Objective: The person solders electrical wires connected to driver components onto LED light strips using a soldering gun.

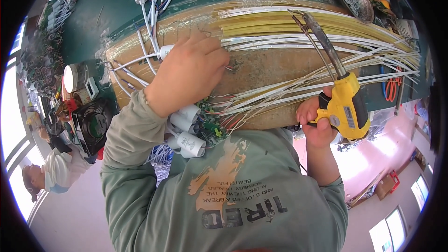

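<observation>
My right hand [317,120] is clamped on a yellow soldering gun [348,107], whose metal tip points away from me toward the yellow strips [266,24]. My left hand [191,67], fingers bent, lies over the brown board [263,74], just beside a white cylinder [165,52]; whether it pinches a wire I cannot tell. Green circuit boards [212,129] cluster near my shirt [224,177]; the green tabletop [88,28] extends beyond the board.
</observation>
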`<state>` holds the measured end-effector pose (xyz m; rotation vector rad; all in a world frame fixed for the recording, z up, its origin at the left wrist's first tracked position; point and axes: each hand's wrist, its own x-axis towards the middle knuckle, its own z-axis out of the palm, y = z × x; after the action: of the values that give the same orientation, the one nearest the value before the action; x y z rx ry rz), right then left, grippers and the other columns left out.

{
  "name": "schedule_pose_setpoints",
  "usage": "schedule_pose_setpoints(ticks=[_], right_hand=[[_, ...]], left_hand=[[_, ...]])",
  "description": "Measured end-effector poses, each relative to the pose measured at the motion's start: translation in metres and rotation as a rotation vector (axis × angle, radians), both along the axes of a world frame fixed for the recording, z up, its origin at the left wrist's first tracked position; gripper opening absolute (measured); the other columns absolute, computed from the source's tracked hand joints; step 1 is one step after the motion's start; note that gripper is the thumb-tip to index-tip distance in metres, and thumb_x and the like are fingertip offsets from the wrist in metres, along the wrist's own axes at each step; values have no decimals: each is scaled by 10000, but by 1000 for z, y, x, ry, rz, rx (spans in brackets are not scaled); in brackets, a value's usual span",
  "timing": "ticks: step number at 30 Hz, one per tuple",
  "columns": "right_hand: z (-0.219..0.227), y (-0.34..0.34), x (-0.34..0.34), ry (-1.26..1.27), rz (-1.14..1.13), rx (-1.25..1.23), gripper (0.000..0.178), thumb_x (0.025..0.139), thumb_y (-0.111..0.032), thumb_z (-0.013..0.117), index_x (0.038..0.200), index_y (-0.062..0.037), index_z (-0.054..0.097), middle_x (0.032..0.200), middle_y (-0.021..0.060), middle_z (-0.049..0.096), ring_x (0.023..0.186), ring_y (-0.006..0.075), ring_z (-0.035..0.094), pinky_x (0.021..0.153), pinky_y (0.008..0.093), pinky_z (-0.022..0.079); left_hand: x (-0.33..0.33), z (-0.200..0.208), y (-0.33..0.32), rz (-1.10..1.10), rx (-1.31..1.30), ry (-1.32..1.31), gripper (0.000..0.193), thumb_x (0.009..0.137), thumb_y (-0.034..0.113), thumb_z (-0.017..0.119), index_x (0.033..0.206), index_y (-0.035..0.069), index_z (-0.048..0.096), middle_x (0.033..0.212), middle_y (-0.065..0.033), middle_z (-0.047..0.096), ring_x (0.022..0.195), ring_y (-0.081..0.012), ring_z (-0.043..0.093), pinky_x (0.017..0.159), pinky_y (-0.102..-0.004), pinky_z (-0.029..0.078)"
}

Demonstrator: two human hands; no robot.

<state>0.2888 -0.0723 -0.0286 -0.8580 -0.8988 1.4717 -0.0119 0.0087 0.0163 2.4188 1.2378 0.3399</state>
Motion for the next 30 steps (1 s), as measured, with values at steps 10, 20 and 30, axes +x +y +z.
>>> schedule_pose_setpoints(ticks=[10,20,30], right_hand=[[1,0,-1,-25,12,-1,768,843,-374,771,1382,17,390,751,23,514,613,133,495,537,286,455],[4,0,-2,-30,23,-16,768,847,-378,765,1384,17,384,756,24,513,625,130,495,554,282,455],[3,0,0,-60,19,-8,770,855,-393,753,1384,26,381,755,26,512,613,131,490,541,280,451]], left_hand=[[9,-4,-1,74,47,-121,134,780,47,669,905,41,623,999,-99,669,945,-314,613,840,-414,489],[10,0,-10,67,108,-69,87,816,66,647,899,56,624,1162,-95,674,1074,-314,614,905,-424,479],[5,3,-15,139,20,-182,96,801,55,675,895,62,657,1014,-78,673,928,-303,630,813,-392,495]])
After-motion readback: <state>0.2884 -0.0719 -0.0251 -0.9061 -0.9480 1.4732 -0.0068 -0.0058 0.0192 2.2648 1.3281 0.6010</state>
